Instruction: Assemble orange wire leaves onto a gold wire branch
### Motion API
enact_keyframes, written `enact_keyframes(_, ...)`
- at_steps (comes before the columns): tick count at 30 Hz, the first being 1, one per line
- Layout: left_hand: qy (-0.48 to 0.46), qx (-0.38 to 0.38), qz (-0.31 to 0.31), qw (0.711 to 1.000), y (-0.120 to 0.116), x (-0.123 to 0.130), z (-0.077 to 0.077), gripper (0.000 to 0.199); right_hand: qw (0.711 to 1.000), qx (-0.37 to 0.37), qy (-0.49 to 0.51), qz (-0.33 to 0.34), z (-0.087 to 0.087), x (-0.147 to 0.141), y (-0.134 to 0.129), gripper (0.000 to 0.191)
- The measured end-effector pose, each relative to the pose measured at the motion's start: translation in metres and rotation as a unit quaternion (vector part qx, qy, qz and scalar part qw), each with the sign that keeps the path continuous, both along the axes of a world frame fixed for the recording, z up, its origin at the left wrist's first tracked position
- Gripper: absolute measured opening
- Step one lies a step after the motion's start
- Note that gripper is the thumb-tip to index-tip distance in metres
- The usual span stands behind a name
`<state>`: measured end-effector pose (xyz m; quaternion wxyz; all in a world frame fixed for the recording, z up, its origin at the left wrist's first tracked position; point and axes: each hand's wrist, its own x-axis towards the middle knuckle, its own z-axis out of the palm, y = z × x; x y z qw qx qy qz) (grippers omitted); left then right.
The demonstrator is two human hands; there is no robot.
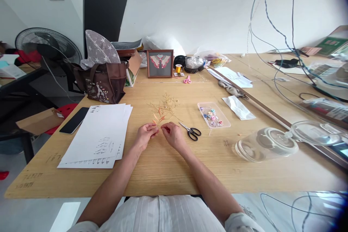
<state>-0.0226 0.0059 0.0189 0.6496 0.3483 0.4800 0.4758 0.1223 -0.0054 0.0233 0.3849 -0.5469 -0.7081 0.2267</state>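
I have the head camera looking down a long pale wooden worktop point(163, 174), with the person's forearms reaching in from its near edge. Along the far edge stand a brown tote bag point(100, 83), a framed butterfly picture point(160, 63) and a yellow thread spool point(178, 68), with small pink scissors point(187, 79) lying just in front. Toward the left edge lies a stack of white paper sheets point(92, 137) with dark leaf-like marks, and a clear lidded glass bowl point(266, 144) sits near the right edge. Nearer the middle are a clear plastic tray point(213, 115) of coloured small parts and black-handled scissors point(191, 131), which lie untouched just beside the right hand point(174, 135). Mid-worktop, the spray of gold and orange leaves point(163, 110) stands up from the hands, already branched and leafed, its tip toward the far edge. The left hand point(145, 135) is closed in a pinch at the spray's base. The right hand's fingers are drawn together just beside that pinch, but from here I cannot tell if they have hold of the stem. The tray's parts sit loose, and I cannot tell what remains to be added.
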Motion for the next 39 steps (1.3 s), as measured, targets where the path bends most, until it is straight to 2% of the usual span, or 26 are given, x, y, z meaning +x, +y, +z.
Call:
enact_keyframes(6, -0.018, -0.018, -0.020, 0.999, -0.001, -0.001, 0.001, 0.035, 1.000, -0.008, 0.018, 0.000, 0.002, 0.002, 0.000, 0.018)
enact_keyframes(11, -0.020, -0.007, -0.026, 0.999, -0.002, 0.000, 0.003, 0.029, 0.991, -0.067, 0.117, -0.003, 0.002, 0.002, -0.001, 0.018)
enact_keyframes(15, -0.059, -0.010, -0.026, 0.998, -0.002, 0.001, 0.006, 0.023, 0.955, -0.116, 0.273, 0.032, 0.001, 0.000, -0.002, 0.030)
enact_keyframes(18, -0.092, -0.020, -0.016, 0.995, -0.003, 0.002, 0.007, 0.020, 0.924, -0.122, 0.357, 0.060, -0.003, -0.004, -0.002, 0.036)
enact_keyframes(25, -0.043, 0.012, -0.027, 0.999, -0.006, 0.008, 0.000, 0.022, 0.942, -0.103, 0.318, -0.003, -0.012, -0.011, 0.000, 0.016)
enact_keyframes(29, 0.017, 0.055, 0.010, 0.998, -0.007, 0.011, -0.003, 0.026, 0.959, -0.081, 0.271, -0.013, -0.008, -0.013, -0.004, 0.013)
enact_keyframes(34, 0.089, 0.113, 0.042, 0.989, -0.007, 0.012, -0.003, 0.022, 0.977, -0.036, 0.209, -0.016, -0.006, -0.013, -0.006, 0.013)
enact_keyframes(39, 0.117, 0.126, 0.046, 0.984, -0.008, 0.013, -0.001, 0.016, 0.955, -0.087, 0.281, -0.030, -0.015, -0.013, 0.000, 0.017)
